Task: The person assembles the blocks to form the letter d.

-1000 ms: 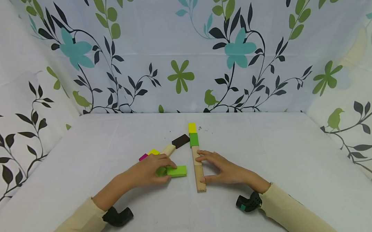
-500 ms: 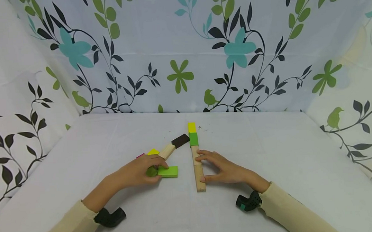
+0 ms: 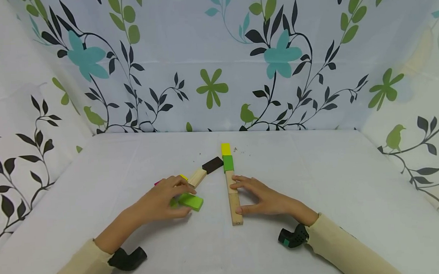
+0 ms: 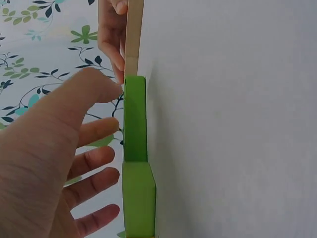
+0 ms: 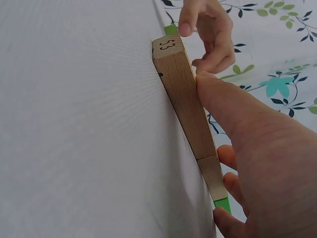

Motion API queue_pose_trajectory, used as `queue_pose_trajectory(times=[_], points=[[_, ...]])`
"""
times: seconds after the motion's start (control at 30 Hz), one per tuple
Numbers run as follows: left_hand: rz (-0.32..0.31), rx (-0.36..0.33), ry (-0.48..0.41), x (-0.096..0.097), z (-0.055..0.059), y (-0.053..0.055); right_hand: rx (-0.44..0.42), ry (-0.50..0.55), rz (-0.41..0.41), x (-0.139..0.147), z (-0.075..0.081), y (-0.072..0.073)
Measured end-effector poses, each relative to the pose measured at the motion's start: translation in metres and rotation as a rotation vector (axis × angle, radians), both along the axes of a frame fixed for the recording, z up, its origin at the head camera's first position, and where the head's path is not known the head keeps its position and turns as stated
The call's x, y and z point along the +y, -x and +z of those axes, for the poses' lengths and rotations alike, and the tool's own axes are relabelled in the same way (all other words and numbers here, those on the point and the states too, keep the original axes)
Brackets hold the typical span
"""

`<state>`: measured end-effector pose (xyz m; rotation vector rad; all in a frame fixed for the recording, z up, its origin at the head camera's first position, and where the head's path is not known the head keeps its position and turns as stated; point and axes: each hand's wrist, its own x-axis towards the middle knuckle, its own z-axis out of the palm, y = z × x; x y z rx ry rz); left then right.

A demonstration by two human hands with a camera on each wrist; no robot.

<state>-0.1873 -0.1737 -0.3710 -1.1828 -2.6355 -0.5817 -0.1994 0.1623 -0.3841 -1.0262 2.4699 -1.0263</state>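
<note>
In the head view my left hand [image 3: 157, 201] is at a bright green wooden block [image 3: 193, 202], thumb by its near side and forefinger by its far side. A second green block [image 3: 173, 202] lies against it, partly hidden by the hand. The left wrist view shows the thumb tip right at the edge of the green block [image 4: 135, 119], fingers spread alongside. My right hand [image 3: 262, 198] touches the right side of two plain wooden blocks [image 3: 235, 210] lying end to end, its fingers loosely extended. One block's end is marked 53 in the right wrist view.
Farther along the plain blocks' row lie a green block [image 3: 228, 163] and a yellow block [image 3: 225, 149]. A slanted row holds a dark brown block [image 3: 212, 165], a pale block [image 3: 197, 177] and mostly hidden yellow and pink ones. Patterned cloth [image 3: 211, 88] hangs behind the white table.
My left hand has slid the green blocks left, away from the plain row. The nearer green block has now turned at an angle. My right hand has stayed at the plain blocks.
</note>
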Motion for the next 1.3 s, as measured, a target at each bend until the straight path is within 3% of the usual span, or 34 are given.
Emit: queue_pose_trajectory(times=[0.33, 1.3], points=[[0.139, 0.065, 0.018, 0.017, -0.001, -0.007, -0.012, -0.01, -0.012, 0.0, -0.001, 0.0], [0.1, 0.099, 0.003, 0.007, -0.004, -0.013, 0.007, -0.002, -0.008, 0.002, -0.004, 0.002]])
